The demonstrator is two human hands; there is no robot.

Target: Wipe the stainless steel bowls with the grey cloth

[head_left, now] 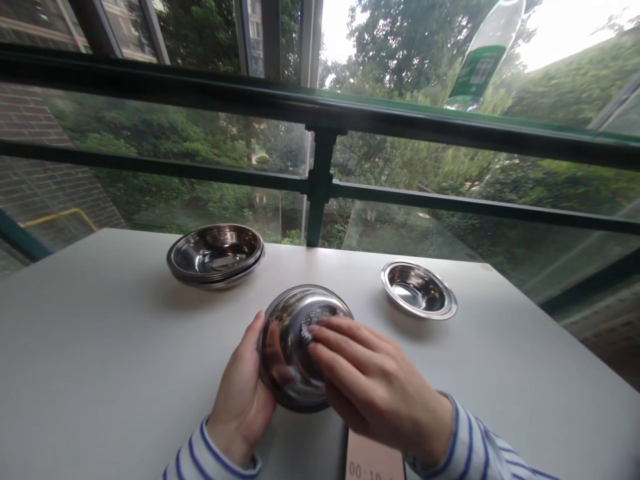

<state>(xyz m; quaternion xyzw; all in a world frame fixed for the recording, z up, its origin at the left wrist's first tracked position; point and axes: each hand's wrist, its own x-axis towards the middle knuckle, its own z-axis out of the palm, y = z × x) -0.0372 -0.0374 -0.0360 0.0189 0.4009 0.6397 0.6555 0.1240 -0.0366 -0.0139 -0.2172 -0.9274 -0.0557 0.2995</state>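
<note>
A shiny stainless steel bowl is tilted in front of me, its rounded underside facing up. On its base shows a dotted, perforated-looking patch, partly under my fingers. My left hand is closed around the bowl's left side, with the thumb along the rim. My right hand lies over the bowl's right side, fingers close together and bent, their tips on the dotted patch. Its thumb is hidden. Below the right hand, partly covered, lies a phone showing a timer.
A stack of steel bowls stands at the back left of the white table. One steel bowl sits upright at the back right. Behind runs a dark green railing with glass, and a bottle with a green label.
</note>
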